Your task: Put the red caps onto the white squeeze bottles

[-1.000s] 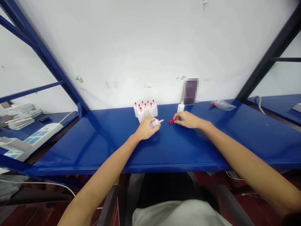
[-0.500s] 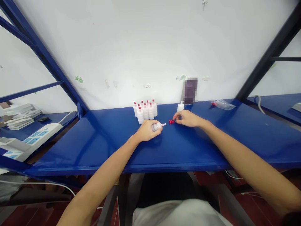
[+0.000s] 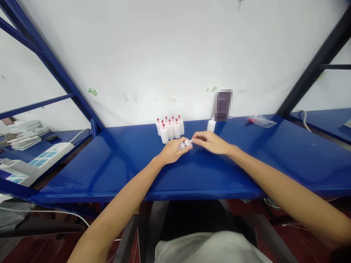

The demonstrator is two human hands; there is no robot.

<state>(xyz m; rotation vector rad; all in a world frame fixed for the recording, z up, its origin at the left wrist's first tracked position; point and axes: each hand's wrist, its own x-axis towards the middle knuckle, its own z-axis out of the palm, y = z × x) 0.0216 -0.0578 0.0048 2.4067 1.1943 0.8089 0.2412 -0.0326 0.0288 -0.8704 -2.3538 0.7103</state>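
My left hand (image 3: 173, 150) is curled round a smooth white bottle (image 3: 188, 143) tipped sideways over the shiny blue bench (image 3: 109, 168). My right hand (image 3: 212, 141) has bent fingers at its thin spout (image 3: 191, 141); I can't tell if they grip. Round bottles (image 3: 170, 130) with red caps (image 3: 163, 125) stand bunched just behind.

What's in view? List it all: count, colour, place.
held bottle: one, white, centre
red-tipped bottles: eight visible, white, centre rear
lone bottle: one, white, centre right
pixelated panel: one, dark, rear right
clear bag: one, red inside, far right
table: one, blue, centre
power strip: one, white, left
stacked items: several, white, far left
wall: one, white, rear
rack posts: two, blue and black, flanking
floor: one, red, below
left hand: one, on held bottle
right hand: one, at nozzle
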